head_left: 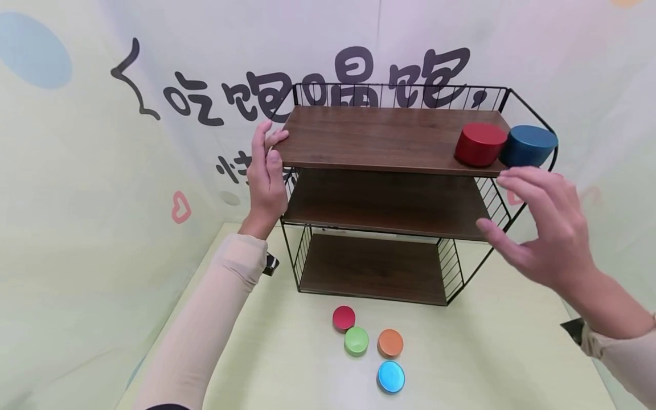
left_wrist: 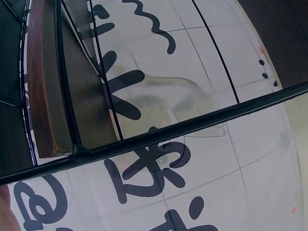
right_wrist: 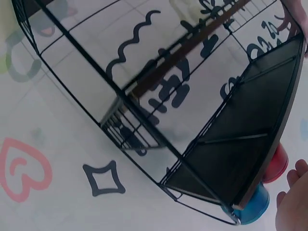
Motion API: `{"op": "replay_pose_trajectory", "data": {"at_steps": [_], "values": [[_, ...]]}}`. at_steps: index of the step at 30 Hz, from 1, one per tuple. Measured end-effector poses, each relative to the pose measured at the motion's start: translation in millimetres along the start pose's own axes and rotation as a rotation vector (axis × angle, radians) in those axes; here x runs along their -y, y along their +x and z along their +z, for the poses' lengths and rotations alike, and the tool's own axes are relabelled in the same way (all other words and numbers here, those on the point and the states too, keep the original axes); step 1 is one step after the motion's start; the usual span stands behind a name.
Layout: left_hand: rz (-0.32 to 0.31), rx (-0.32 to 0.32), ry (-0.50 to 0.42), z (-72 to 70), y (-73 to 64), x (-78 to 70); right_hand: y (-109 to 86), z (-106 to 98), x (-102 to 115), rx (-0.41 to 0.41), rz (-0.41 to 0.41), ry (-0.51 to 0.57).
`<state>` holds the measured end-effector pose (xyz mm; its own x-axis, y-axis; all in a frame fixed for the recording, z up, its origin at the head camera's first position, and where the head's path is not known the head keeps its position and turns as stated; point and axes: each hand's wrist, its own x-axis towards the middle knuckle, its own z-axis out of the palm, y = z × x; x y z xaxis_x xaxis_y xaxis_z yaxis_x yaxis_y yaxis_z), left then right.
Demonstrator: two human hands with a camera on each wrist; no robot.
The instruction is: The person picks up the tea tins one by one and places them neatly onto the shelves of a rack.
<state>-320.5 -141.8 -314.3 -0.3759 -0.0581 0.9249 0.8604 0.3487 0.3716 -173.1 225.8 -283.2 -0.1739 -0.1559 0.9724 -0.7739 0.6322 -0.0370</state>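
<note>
A three-tier rack with dark wood shelves and black wire sides stands on the table. My left hand is at the left front corner of the top shelf, fingers loosely bent beside its edge; whether they touch it I cannot tell. On the top shelf's right end, a red round tin sits beside a blue round tin. Just in front of these tins, my right hand is raised with fingers and thumb spread apart, holding nothing. The right wrist view shows its fingers near the red tin.
On the table before the rack lie small round tins: red, green, orange and light blue. The red and green ones appear to touch. A printed white curtain hangs behind the rack.
</note>
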Motion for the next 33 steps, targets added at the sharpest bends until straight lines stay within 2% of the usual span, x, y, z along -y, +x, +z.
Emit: {"op": "replay_pose_trajectory", "data": {"at_steps": [4,13,23,33], "values": [[-0.011,0.001,0.006,0.4,1.1,-4.6,-12.3,2.3,8.3,-0.007,-0.032,0.03],[-0.022,-0.003,-0.015,-1.9,6.3,-34.9,-39.1,7.1,14.8,0.048,-0.033,0.069],[-0.021,0.008,-0.013,-1.4,6.7,-38.4,-72.1,12.7,21.4,0.191,0.011,0.088],[-0.017,0.011,-0.007,-1.5,7.5,-40.8,-112.8,24.4,25.5,0.241,0.032,0.14]]}}
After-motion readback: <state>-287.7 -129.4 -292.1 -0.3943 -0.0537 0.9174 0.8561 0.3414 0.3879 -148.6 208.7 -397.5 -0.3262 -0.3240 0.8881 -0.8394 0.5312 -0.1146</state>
